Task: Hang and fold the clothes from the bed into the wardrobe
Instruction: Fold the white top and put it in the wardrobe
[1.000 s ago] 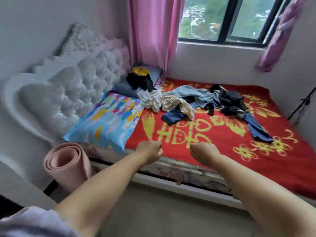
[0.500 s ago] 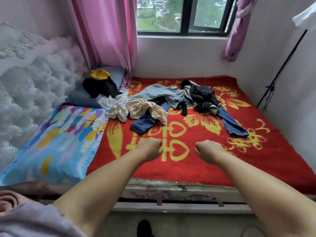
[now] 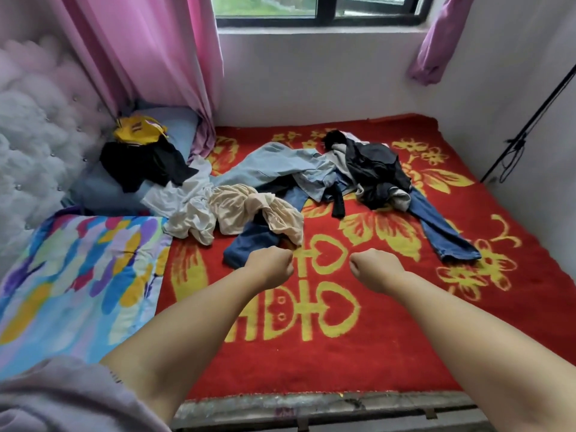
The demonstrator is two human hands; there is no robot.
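Plush red blanket (image 3: pixel 389 338) bears crumpled clothes (image 3: pixel 280 188) (cotton, denim).

Bare red blanket (image 3: pixel 389 347) before clothes (image 3: pixel 280 194)

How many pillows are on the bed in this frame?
2. A colourful pillow lies at the near left by the headboard; a blue pillow sits in the far left corner, partly under a black garment. Clothes may hide more.

clothes (image 3: pixel 280 185) on bed (image 3: pixel 405 322), pillows (image 3: pixel 78 269) left
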